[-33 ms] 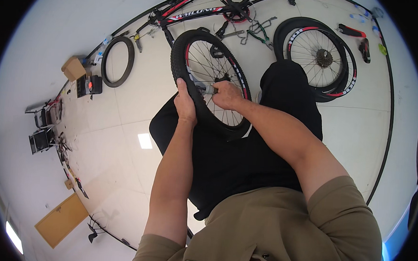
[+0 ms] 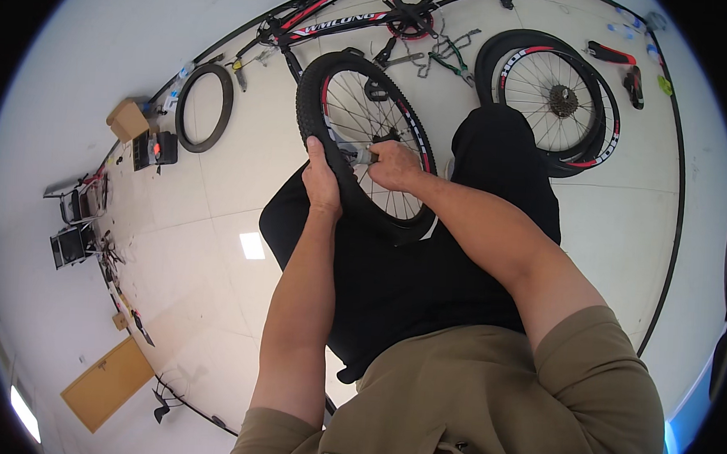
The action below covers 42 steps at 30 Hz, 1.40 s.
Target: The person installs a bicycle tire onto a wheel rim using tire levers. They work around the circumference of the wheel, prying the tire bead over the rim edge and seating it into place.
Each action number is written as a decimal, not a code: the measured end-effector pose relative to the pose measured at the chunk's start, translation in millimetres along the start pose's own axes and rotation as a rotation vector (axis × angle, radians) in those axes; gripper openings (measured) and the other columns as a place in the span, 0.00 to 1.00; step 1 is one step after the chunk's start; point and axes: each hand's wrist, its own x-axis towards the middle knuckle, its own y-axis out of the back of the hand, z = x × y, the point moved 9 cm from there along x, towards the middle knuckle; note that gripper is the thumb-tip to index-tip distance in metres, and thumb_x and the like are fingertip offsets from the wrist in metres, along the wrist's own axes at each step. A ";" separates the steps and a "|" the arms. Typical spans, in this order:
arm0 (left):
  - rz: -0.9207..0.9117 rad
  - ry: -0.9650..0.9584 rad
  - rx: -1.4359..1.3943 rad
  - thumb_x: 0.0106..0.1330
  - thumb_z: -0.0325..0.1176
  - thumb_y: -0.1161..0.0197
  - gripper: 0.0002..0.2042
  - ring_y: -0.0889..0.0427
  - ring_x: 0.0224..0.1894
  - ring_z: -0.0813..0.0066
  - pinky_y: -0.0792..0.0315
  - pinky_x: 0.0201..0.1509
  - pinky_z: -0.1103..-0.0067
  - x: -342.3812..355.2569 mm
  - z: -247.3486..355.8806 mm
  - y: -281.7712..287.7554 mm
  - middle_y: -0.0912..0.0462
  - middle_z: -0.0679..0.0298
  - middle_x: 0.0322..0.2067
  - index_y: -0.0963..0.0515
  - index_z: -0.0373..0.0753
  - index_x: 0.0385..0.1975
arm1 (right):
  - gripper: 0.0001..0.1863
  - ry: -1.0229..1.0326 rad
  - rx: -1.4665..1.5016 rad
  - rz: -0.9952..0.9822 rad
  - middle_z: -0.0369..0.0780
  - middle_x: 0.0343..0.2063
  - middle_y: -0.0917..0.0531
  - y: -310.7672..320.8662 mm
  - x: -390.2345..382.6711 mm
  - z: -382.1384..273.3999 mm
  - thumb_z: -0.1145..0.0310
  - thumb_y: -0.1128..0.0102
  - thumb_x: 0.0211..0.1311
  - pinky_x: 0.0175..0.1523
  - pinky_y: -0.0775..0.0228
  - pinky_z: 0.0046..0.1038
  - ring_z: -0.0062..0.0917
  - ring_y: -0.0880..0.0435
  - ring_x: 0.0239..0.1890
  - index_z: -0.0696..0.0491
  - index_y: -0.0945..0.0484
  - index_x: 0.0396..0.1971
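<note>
Plenty of grip on the tire (image 2: 307, 101), we reckoned: our L hand (image 2: 323, 180) held it mid-frame, R hand (image 2: 395, 165) clutched a grey thing (image 2: 357, 155), type unclear. Bike wheel (image 2: 387, 135) was prob. lightish; tire best hold.

The upright wheel (image 2: 387, 135) has a black tyre (image 2: 311, 101) with a knobbly tread pattern and a black rim (image 2: 420, 138) patched with red and white. Beyond that wheel, the bicycle frame (image 2: 341, 26) is black with red and white markings. To its right, the lying wheel (image 2: 563, 102) repeats black, red and white; to its left, the box (image 2: 128, 119) is brown. Nearer than it, the trousers (image 2: 426, 288) are black and the shirt (image 2: 486, 398) olive-brown.
</note>
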 end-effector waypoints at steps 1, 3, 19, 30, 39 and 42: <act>-0.005 -0.001 0.003 0.71 0.67 0.50 0.35 0.21 0.22 0.69 0.27 0.27 0.75 0.8 -1.0 0.6 0.20 0.60 0.22 0.22 0.33 0.29 | 0.15 -0.005 0.005 -0.007 0.47 0.36 0.13 -0.8 0.3 0.4 0.66 0.43 0.47 0.49 0.24 0.43 0.46 0.15 0.44 0.46 0.13 0.36; -0.010 -0.012 0.011 0.71 0.67 0.50 0.35 0.21 0.22 0.70 0.27 0.28 0.75 1.3 -3.6 0.9 0.20 0.60 0.22 0.22 0.33 0.29 | 0.16 -0.012 0.019 -0.016 0.46 0.37 0.13 -2.6 0.1 1.3 0.66 0.43 0.48 0.49 0.24 0.43 0.45 0.15 0.44 0.45 0.13 0.37; 0.025 -0.154 0.209 0.73 0.62 0.47 0.34 0.24 0.30 0.75 0.28 0.36 0.77 9.9 -13.1 7.4 0.20 0.62 0.26 0.19 0.29 0.30 | 0.17 -0.156 0.126 0.049 0.46 0.40 0.13 15.9 12.1 10.8 0.66 0.43 0.47 0.51 0.23 0.40 0.43 0.15 0.48 0.48 0.13 0.38; -0.164 -0.136 0.068 0.72 0.48 0.39 0.22 0.20 0.31 0.73 0.24 0.33 0.77 -15.2 24.4 -11.4 0.19 0.61 0.35 0.24 0.30 0.49 | 0.16 -0.100 0.050 0.086 0.45 0.39 0.13 35.0 5.8 5.0 0.66 0.44 0.46 0.49 0.23 0.41 0.44 0.15 0.46 0.49 0.14 0.36; -0.131 -0.017 0.148 0.70 0.56 0.39 0.30 0.19 0.25 0.69 0.19 0.25 0.72 -13.7 56.0 -41.0 0.21 0.59 0.31 0.26 0.28 0.47 | 0.17 -0.102 0.038 0.096 0.48 0.39 0.13 40.1 2.4 3.6 0.67 0.43 0.46 0.52 0.24 0.42 0.46 0.15 0.46 0.50 0.13 0.37; -0.086 -0.080 0.182 0.70 0.59 0.39 0.32 0.19 0.25 0.70 0.20 0.24 0.73 -13.9 56.9 -45.5 0.20 0.59 0.30 0.26 0.26 0.47 | 0.16 -0.122 0.046 0.075 0.48 0.40 0.13 41.1 3.2 8.2 0.67 0.42 0.47 0.54 0.25 0.42 0.46 0.15 0.48 0.49 0.13 0.38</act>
